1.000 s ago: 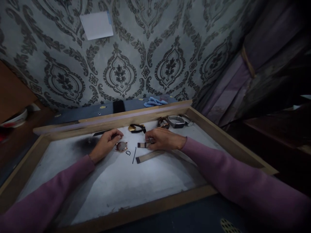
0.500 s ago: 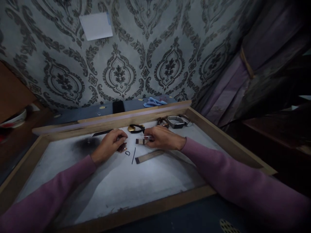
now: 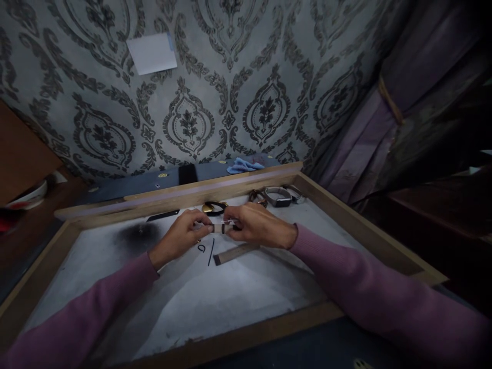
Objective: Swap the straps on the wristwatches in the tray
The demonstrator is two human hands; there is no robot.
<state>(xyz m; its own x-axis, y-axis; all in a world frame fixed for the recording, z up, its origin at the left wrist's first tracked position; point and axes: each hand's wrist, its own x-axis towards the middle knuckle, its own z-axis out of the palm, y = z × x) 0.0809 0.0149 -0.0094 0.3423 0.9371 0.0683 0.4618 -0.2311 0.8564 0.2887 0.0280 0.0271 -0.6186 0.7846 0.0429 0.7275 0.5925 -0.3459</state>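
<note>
Watch strap (image 3: 218, 228), a short flat piece in pale beige with dark bands across it: I see it at the middle of the frame, stretched between two bare hands. The left hand (image 3: 182, 237) has its thumb and fingertips pinched together at the strap's left end. The right hand (image 3: 258, 225) is curled closed on the other end, and a thin, pale, shiny piece shows along its fingers; I can't tell what that is.

Just below, a longer strap (image 3: 232, 253), matt beige with a dark squared tip, lies slantwise and runs behind the right forearm. Left of it I make out a slim black stick (image 3: 211, 252) and a small dark loop (image 3: 201, 248).

Behind the hands sit a round gold watch on a curved black band (image 3: 216, 208), a brownish bracelet-like watch (image 3: 257, 197) and a rigid grey band (image 3: 279, 197). All lie in a shallow tray with plain wooden sides (image 3: 367, 231) and a smudged white floor. Beyond its far edge I have a crumpled blue cloth (image 3: 244, 165), then damask-patterned wallpaper (image 3: 188, 123).
</note>
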